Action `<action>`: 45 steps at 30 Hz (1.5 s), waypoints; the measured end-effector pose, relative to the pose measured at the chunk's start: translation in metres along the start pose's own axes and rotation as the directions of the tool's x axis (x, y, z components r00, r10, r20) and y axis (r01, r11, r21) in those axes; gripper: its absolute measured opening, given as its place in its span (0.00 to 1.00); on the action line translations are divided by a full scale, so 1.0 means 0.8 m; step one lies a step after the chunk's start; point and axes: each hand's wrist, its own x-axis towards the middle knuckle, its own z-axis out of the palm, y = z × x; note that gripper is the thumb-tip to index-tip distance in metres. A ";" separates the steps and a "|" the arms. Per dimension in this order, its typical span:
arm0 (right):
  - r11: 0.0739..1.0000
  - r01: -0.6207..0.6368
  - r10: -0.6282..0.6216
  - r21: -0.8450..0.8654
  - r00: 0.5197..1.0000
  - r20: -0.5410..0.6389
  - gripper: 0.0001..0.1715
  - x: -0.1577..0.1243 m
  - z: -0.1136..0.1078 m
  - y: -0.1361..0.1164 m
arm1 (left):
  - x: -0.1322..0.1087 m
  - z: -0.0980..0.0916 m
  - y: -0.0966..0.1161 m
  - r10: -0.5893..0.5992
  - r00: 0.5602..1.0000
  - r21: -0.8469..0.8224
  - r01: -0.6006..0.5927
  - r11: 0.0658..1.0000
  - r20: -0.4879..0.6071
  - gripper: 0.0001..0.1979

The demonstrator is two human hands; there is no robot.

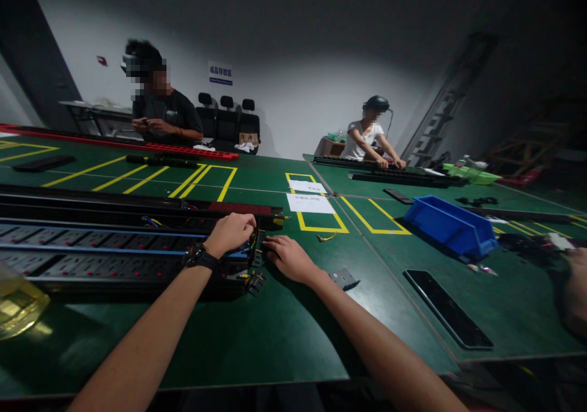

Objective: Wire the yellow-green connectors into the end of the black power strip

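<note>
Long black power strips (151, 267) with rows of sockets and small red parts lie side by side on the left of the green table. At the right end of the middle strip, my left hand (232, 233), with a black wristwatch, is closed with curled fingers; what they grip is hidden. My right hand (288, 257) reaches in from the right, its closed fingertips against a dark end cap (258, 247) with wires beside it. Another black end cap (255, 283) hangs at the end of the nearest strip. A flat grey metal plate (345, 278) lies behind my right forearm.
A smartphone (447, 308) and a blue bin (449, 225) are to the right. Paper sheets (310, 203) lie inside yellow tape. A yellowish clear container (21, 305) is at the left edge. Two people (167, 109) work across the table; another person's hand (576, 283) shows at right.
</note>
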 end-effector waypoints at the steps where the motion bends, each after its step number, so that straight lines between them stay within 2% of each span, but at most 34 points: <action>1: 1.000 0.000 0.000 -0.002 1.000 -0.001 0.22 0.000 0.000 0.000 | 0.000 0.000 0.000 -0.002 1.000 0.000 0.001 1.000 0.002 0.16; 24: 1.000 -0.005 0.005 0.024 1.000 -0.003 0.22 -0.001 -0.004 -0.004 | 0.001 0.006 -0.005 0.005 1.000 -0.010 -0.005 1.000 -0.018 0.15; 45: 0.999 -0.002 0.002 0.038 1.000 0.002 0.23 -0.003 -0.003 -0.003 | -0.002 0.000 0.001 -0.010 1.000 0.008 0.010 1.000 -0.004 0.15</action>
